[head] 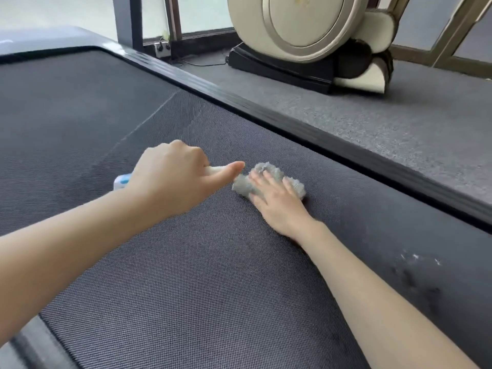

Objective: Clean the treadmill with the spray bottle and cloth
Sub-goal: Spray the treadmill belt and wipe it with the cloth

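Note:
The treadmill's dark textured belt [186, 275] fills most of the view. My right hand [277, 201] lies flat on a grey fluffy cloth [269, 173] and presses it onto the belt near the right side. My left hand [173, 182] grips a white spray bottle [121, 181] with a blue label, forefinger stretched along its top toward the cloth. Most of the bottle is hidden under that hand. Hand and cloth are slightly blurred.
A black side rail [332, 137] runs diagonally along the belt's right edge, with grey carpet [399, 115] beyond it. A cream and black massage chair [306, 35] stands at the back by the window. White specks [415, 258] and dark wet patches mark the belt at right.

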